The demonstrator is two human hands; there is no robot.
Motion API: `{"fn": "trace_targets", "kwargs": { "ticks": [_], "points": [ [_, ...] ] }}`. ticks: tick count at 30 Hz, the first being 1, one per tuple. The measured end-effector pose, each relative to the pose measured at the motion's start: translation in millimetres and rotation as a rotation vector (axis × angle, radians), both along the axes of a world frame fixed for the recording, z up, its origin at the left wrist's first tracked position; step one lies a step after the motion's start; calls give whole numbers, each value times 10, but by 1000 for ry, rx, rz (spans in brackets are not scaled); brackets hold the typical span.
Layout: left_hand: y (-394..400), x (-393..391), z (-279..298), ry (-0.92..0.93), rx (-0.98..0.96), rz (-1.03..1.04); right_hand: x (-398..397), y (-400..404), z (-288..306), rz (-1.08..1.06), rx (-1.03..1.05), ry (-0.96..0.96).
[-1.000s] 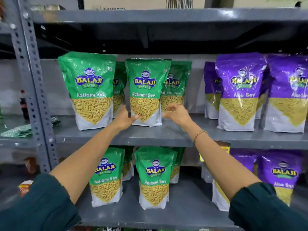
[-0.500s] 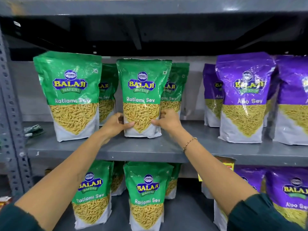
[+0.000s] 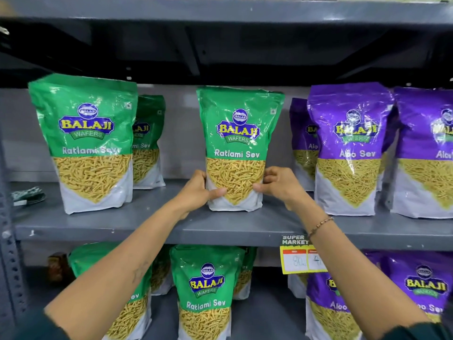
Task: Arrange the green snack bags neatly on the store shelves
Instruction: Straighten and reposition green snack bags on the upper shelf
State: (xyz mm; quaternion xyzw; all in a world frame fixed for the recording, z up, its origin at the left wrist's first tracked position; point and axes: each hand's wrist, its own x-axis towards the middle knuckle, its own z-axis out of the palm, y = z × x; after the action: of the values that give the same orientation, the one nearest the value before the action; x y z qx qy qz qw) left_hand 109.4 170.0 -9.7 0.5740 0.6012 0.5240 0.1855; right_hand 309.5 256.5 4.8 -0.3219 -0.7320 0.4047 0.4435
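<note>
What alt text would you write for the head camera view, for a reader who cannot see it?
Two bare hands, left hand and right hand, grip the lower sides of an upright green Ratlami Sev bag on the grey middle shelf. More green bags stand to its left and below, purple Aloo Sev bags to its right.

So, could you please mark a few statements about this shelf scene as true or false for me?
1. Both hands grip the middle green bag at its lower sides. True: left hand, right hand.
2. That bag lies flat on the shelf. False: it stands upright.
3. Purple bags stand to its right. True.
4. The bracelet is on the left wrist. False: the right wrist.
5. The price tag hangs below the shelf edge. True.
</note>
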Motion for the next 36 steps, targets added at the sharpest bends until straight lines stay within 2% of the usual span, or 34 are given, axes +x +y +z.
{"fn": "trace_targets", "kwargs": {
  "ticks": [6, 10, 13, 15, 17, 19, 21, 24, 26, 29, 31, 34, 36],
  "points": [
    [-10, -34, -38, 16, -21, -30, -25, -3, -48, -28, 25, -4],
    [-83, -29, -53, 175, -5, 16, 11, -73, -65, 2, -7, -76],
    [-211, -81, -121, 177, 63, 37, -19, -227, -128, -312, 183, -96],
    [-401, -132, -168, 176, 171, 107, -121, -480, -162, -468, 382, 36],
    [-635, -248, -198, 198, 346, 272, -342, -767, -147, -373, 455, 114],
    [-889, -438, -206, 186, 524, 448, -672, -969, -113, -176, 471, 37],
    [-1089, -713, -203, 167, 625, 621, -1047, -1068, -95, -3, 466, -43],
    [-1285, -1208, -203, 109, 535, 844, -1627, -1072, -87, 137, 382, -63],
    [-1356, -1519, -207, 102, 395, 875, -1995, -1028, -67, 179, 283, -111],
    [-1410, -1864, -208, 49, 152, 716, -2426, -973, -16, 252, 87, -174],
    [-1426, -2007, -196, -6, 57, 589, -2606, -973, 9, 322, -18, -207],
    [-1423, -2168, -185, 30, 37, 543, -2723, -1043, 32, 353, -45, -253],
    [-1391, -2274, -180, 46, 61, 551, -2741, -1088, 37, 295, -38, -202]
  ]
}}
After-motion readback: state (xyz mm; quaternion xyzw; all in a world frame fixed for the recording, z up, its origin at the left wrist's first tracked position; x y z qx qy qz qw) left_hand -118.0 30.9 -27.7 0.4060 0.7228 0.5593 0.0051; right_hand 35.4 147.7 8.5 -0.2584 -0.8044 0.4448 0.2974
